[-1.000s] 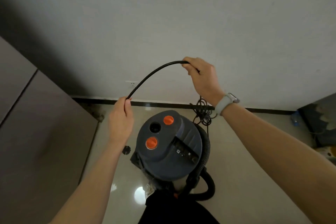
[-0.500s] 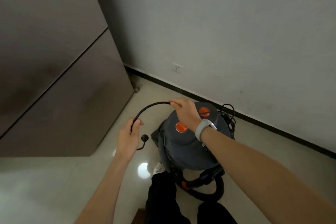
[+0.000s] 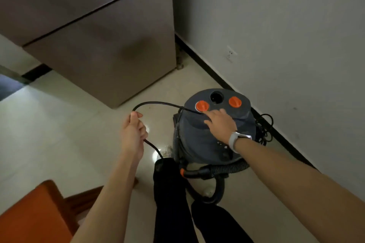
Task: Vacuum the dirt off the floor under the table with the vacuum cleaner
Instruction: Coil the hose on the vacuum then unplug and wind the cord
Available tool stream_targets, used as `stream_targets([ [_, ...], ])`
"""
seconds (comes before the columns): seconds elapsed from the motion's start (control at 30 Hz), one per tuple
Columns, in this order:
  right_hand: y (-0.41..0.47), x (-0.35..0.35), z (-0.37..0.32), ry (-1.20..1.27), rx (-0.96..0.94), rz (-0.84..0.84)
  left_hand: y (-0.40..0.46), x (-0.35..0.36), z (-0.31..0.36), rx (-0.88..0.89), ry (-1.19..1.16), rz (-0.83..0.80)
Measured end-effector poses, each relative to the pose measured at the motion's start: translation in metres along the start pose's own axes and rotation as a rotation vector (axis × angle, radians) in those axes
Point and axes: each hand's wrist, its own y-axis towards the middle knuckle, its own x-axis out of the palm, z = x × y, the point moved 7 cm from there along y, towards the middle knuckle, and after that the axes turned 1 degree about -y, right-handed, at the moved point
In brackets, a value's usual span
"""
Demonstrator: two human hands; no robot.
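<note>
Vacuum cleaner (image 3: 213,132) sits on the floor (image 3: 59,124) directly under the right hand (image 3: 220,124), close to the wall (image 3: 276,25). Right hand lies fingers-spread on the lid, next to an orange knob (image 3: 202,105). Left hand (image 3: 133,134) is curled round the black power cord (image 3: 156,103), which arcs from it to the lid. Judgement: canister looks bulky and rigid, probably heavy – drag it rather than carry. Cord is limp, so grip near the plug. Ribbed hose (image 3: 215,171) bends freely. Room: open floor left of the left hand; cabinet (image 3: 102,49) corner beyond it, wall socket (image 3: 230,53) beyond the right hand, orange chair (image 3: 33,213) near the left elbow – snag risk.
</note>
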Motion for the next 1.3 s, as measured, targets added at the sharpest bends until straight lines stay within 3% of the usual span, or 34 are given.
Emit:
stream_targets([
  [0.1,-0.001,0.01,0.015,-0.091,-0.077,-0.118,-0.008,-0.011,-0.012,0.003,-0.024,0.09],
  [0.3,0.031,-0.053,0.046,0.116,0.078,0.265,0.008,-0.002,-0.014,0.057,0.235,0.032],
  [0.4,0.07,-0.091,0.05,0.038,0.081,0.354,0.033,0.016,-0.019,0.072,0.361,-0.023],
  [0.53,0.143,-0.128,0.033,-0.029,0.082,0.386,0.073,0.032,-0.032,-0.023,0.345,-0.047],
  [0.63,0.187,-0.105,0.011,-0.058,0.03,0.258,0.102,0.016,-0.04,-0.131,0.182,0.061],
  [0.77,0.194,-0.001,-0.002,-0.046,0.017,-0.212,0.13,-0.03,-0.065,-0.31,-0.04,0.25],
  [0.83,0.184,0.03,-0.001,-0.069,0.054,-0.335,0.136,-0.041,-0.081,-0.398,-0.08,0.292],
  [0.9,0.179,0.037,-0.002,-0.165,0.056,-0.35,0.141,-0.043,-0.096,-0.488,-0.16,0.319],
  [0.97,0.176,0.032,-0.009,-0.202,0.051,-0.253,0.146,-0.039,-0.106,-0.581,-0.293,0.324],
  [1.1,0.135,0.033,-0.057,0.013,-0.099,-0.133,0.151,-0.031,-0.116,-0.702,-0.561,0.287],
  [1.2,0.08,0.058,-0.1,0.291,-0.246,-0.255,0.14,-0.025,-0.117,-0.745,-0.758,0.24],
  [1.3,0.04,0.093,-0.118,0.294,-0.287,-0.446,0.116,-0.028,-0.116,-0.758,-0.857,0.223],
])
